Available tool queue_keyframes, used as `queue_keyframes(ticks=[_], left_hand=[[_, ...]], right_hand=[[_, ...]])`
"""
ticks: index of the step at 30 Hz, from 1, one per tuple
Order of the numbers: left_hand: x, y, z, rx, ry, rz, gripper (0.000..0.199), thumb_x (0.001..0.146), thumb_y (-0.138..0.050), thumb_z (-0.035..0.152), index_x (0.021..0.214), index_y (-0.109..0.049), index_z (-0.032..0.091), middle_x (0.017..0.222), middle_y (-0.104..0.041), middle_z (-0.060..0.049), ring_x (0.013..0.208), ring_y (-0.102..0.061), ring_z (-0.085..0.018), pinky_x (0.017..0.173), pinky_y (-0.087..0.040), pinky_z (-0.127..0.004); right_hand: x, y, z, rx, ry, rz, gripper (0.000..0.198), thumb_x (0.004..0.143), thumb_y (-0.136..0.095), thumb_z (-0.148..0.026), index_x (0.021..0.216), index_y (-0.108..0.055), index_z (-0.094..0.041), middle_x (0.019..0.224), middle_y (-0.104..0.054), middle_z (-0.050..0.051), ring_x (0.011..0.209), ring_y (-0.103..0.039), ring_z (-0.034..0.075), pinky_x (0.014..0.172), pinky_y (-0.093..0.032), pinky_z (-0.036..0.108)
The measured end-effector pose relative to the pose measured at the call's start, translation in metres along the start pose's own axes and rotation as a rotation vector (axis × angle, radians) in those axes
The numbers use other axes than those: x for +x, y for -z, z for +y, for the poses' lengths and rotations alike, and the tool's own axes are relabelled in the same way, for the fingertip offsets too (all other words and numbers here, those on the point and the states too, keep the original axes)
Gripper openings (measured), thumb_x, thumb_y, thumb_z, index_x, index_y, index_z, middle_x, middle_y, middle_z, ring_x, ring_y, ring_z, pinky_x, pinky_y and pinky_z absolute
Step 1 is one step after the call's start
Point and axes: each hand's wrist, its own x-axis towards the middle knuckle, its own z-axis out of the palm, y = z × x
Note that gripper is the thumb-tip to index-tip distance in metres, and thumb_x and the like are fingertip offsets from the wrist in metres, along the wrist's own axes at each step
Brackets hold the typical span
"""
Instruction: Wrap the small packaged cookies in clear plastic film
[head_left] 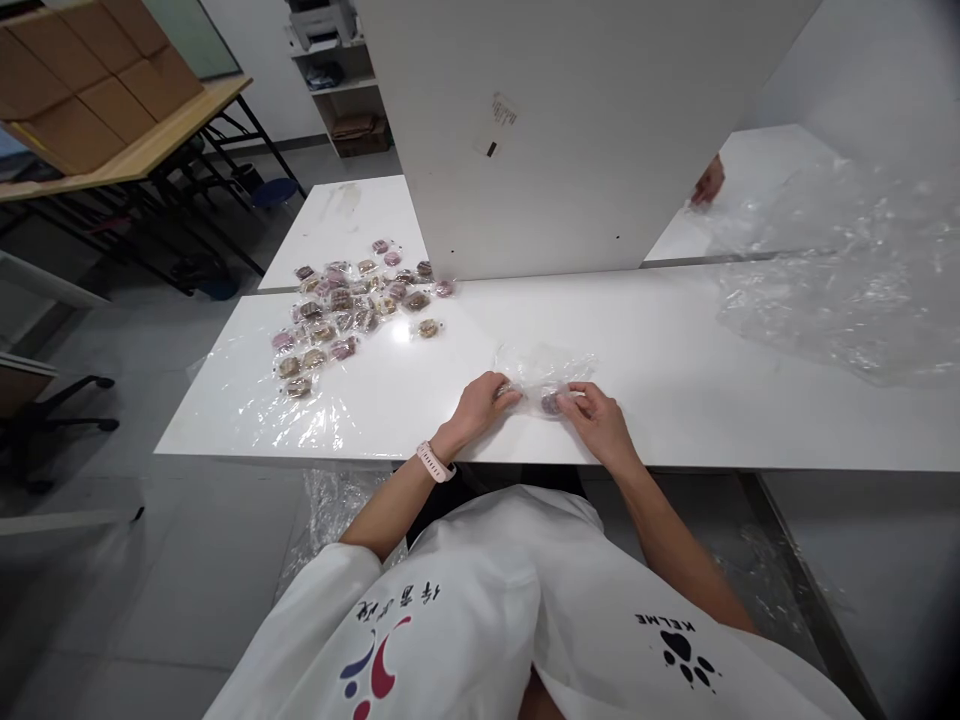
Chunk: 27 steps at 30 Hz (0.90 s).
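Observation:
On the white table in front of me lies a clear plastic bag [544, 365], crumpled, with a small dark wrapped piece [551, 403] in or under its near right part. My left hand [480, 405] is closed, pinching the bag's left side; a small brownish piece shows at its fingertips. The fingers of my right hand [596, 420] close on the bag's right side, against the dark piece. Whether the pieces are inside the bag I cannot tell. To the left spreads a pile of small round pieces [341, 300], brown, pink and beige, each in clear wrapping.
A white upright panel [540, 140] stands at the table's far side. Large clear plastic sheeting [847, 270] covers the right part of the white table [660, 360]. Behind the panel's right edge another person's hand [708, 183] shows. Cardboard boxes [90, 80] stand at the far left.

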Motion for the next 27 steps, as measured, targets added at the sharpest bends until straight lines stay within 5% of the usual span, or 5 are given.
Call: queue_keyframes(ticks=[5, 11, 20, 23, 27], left_hand=[[0.008, -0.013, -0.001, 0.242, -0.101, 0.189, 0.018, 0.093, -0.063, 0.032, 0.108, -0.059, 0.022, 0.111, -0.064, -0.008, 0.103, -0.057, -0.025, 0.084, -0.046, -0.038], [-0.008, -0.004, -0.017, 0.21, -0.377, -0.009, 0.043, 0.092, -0.064, 0.036, 0.131, -0.052, 0.021, 0.138, -0.057, -0.012, 0.126, -0.053, -0.026, 0.103, -0.044, -0.042], [0.065, 0.017, -0.013, 0.23, 0.044, 0.079, 0.035, 0.097, -0.051, 0.049, 0.081, -0.062, 0.019, 0.082, -0.064, -0.008, 0.086, -0.059, -0.025, 0.073, -0.045, -0.035], [0.085, 0.008, -0.021, 0.31, 0.06, 0.208, 0.024, 0.091, -0.063, 0.043, 0.089, -0.063, 0.019, 0.101, -0.063, -0.012, 0.103, -0.054, -0.029, 0.084, -0.044, -0.039], [0.087, 0.003, -0.032, 0.164, 0.099, 0.288, 0.021, 0.09, -0.064, 0.039, 0.1, -0.063, 0.02, 0.106, -0.064, -0.009, 0.102, -0.055, -0.027, 0.091, -0.042, -0.042]], right_hand=[[0.001, -0.008, -0.002, -0.276, 0.214, 0.177, 0.039, 0.097, -0.048, -0.045, 0.129, -0.06, -0.026, 0.12, -0.069, 0.012, 0.106, -0.064, 0.03, 0.095, -0.046, 0.049], [0.005, 0.003, 0.019, -0.402, 0.511, -0.099, 0.044, 0.098, -0.047, -0.046, 0.138, -0.056, -0.028, 0.145, -0.055, 0.009, 0.123, -0.053, 0.03, 0.102, -0.042, 0.048], [0.075, 0.006, -0.005, -0.443, 0.051, -0.032, 0.048, 0.097, -0.041, -0.06, 0.102, -0.071, -0.022, 0.084, -0.07, 0.008, 0.083, -0.063, 0.027, 0.074, -0.045, 0.038], [0.093, 0.001, -0.011, -0.541, 0.264, 0.068, 0.046, 0.099, -0.042, -0.05, 0.131, -0.062, -0.024, 0.129, -0.064, 0.013, 0.118, -0.055, 0.033, 0.093, -0.042, 0.046], [0.095, -0.012, -0.01, -0.566, 0.618, -0.233, 0.048, 0.097, -0.049, -0.05, 0.143, -0.054, -0.038, 0.153, -0.046, 0.004, 0.135, -0.042, 0.032, 0.105, -0.036, 0.049]])
